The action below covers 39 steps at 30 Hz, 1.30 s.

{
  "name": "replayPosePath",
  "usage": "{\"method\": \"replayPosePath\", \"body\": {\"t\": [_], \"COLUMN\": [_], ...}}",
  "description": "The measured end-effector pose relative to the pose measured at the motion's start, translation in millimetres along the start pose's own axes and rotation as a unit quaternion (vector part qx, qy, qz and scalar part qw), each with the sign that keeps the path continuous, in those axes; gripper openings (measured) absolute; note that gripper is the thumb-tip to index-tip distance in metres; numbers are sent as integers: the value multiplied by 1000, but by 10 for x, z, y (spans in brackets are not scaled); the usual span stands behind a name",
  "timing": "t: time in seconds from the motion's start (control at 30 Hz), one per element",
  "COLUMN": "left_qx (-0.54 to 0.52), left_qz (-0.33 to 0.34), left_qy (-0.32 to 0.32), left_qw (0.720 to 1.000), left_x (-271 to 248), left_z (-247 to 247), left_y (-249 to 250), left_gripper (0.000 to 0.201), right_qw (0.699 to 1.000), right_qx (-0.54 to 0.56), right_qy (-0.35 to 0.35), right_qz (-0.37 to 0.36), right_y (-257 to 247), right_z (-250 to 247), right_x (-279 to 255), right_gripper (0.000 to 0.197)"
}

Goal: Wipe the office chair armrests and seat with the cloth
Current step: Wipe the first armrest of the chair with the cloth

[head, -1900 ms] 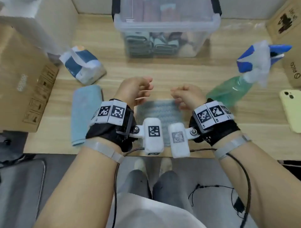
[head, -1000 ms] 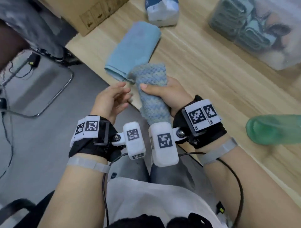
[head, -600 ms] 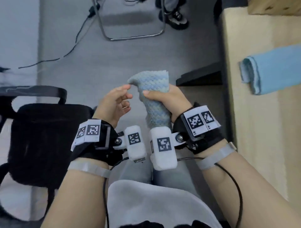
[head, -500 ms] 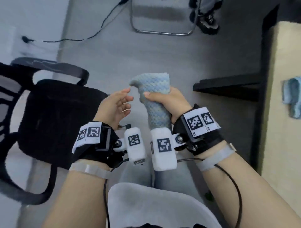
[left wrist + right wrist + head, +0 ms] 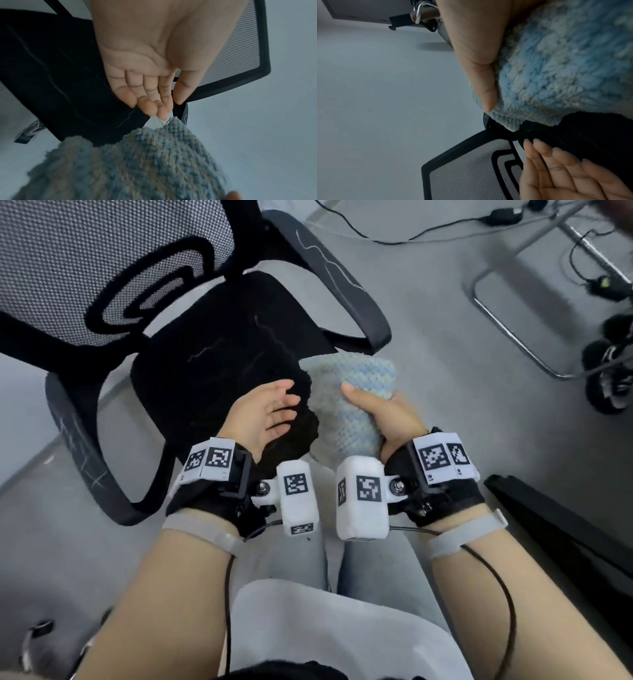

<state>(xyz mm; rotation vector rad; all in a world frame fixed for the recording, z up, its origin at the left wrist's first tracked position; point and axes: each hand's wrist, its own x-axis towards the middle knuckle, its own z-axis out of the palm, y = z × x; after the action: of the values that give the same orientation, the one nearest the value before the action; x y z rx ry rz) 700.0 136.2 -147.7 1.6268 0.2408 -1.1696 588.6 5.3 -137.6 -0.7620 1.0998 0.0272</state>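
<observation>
We face the chair (image 5: pixel 191 344), its near armrest (image 5: pixel 82 446) at our left and seat (image 5: pixel 219 361) beneath our empty left hand (image 5: pixel 263 416), fingers (image 5: pixel 147 104) relaxed and straight. Our right hand (image 5: pixel 387 419) clutches the cloth (image 5: pixel 349 402) above the seat's edge; we should flatten it and wipe in overlapping strokes.

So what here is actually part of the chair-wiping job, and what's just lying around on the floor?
Part of the job:
- cloth, gripped by the right hand
- seat
- armrests, one at, the other at
- left hand, open, holding nothing

Just lying about:
- cables
- metal frame
- mesh backrest, not among the parts to wipe
</observation>
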Motion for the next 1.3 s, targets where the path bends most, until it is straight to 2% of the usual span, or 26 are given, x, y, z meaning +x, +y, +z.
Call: {"method": "replayPosePath", "body": {"t": [0.1, 0.27, 0.37, 0.4, 0.47, 0.57, 0.63, 0.77, 0.8, 0.83, 0.93, 1.03, 1.13, 1.23, 1.27, 1.3], "left_qx": [-16, -73, -122, -140, -166, -165, -170, -121, -112, -108, -101, -92, -118, -132, -135, -140], "left_qz": [-10, -24, -40, -47, -46, -39, -35, -34, -36, -42, -68, -72, -75, -79, -79, -76], "left_qy": [-9, -12, -8, -7, -17, -68, -83, -53, -51, -51, -56, -76, -78, -79, -82, -83], "left_qw": [1000, 997, 992, 989, 985, 983, 981, 991, 992, 992, 991, 990, 987, 985, 984, 984], "left_x": [290, 832, 1087, 1164, 1335, 1535, 1601, 1602, 1584, 1565, 1501, 1474, 1482, 1520, 1530, 1541], "left_z": [77, 425, 723, 826, 1021, 1206, 1239, 1187, 1180, 1175, 1143, 1067, 973, 878, 851, 834], "left_y": [124, 267, 335, 357, 390, 403, 380, 308, 292, 272, 210, 120, 27, -5, 2, 17], "left_gripper": [22, 20, 25, 29, 43, 61, 66, 67, 67, 67, 71, 74, 76, 75, 77, 79], "right_qw": [998, 992, 986, 984, 982, 971, 958, 950, 942, 922, 841, 806, 765, 750, 758, 774], "right_qx": [37, 53, -6, -40, -108, -199, -254, -280, -300, -345, -472, -509, -550, -560, -547, -528], "right_qy": [37, 118, 142, 134, 75, -24, -60, -82, -79, -75, -71, -78, -96, -92, -99, -109], "right_qz": [17, -10, -89, -109, -138, -133, -120, -113, -128, -159, -254, -292, -319, -340, -341, -333], "right_y": [-234, -770, -1088, -1172, -1279, -1236, -1163, -1110, -1089, -1053, -913, -914, -1072, -1196, -1192, -1160], "right_z": [-154, -486, -555, -559, -539, -532, -525, -552, -561, -564, -544, -433, -153, 126, 165, 170], "right_x": [257, 803, 1122, 1222, 1436, 1762, 1894, 1989, 1986, 1974, 1916, 2000, 2206, 2375, 2410, 2410], "right_gripper": [33, 60, 33, 25, 16, 4, 10, 17, 18, 18, 13, 7, 16, 33, 33, 24]}}
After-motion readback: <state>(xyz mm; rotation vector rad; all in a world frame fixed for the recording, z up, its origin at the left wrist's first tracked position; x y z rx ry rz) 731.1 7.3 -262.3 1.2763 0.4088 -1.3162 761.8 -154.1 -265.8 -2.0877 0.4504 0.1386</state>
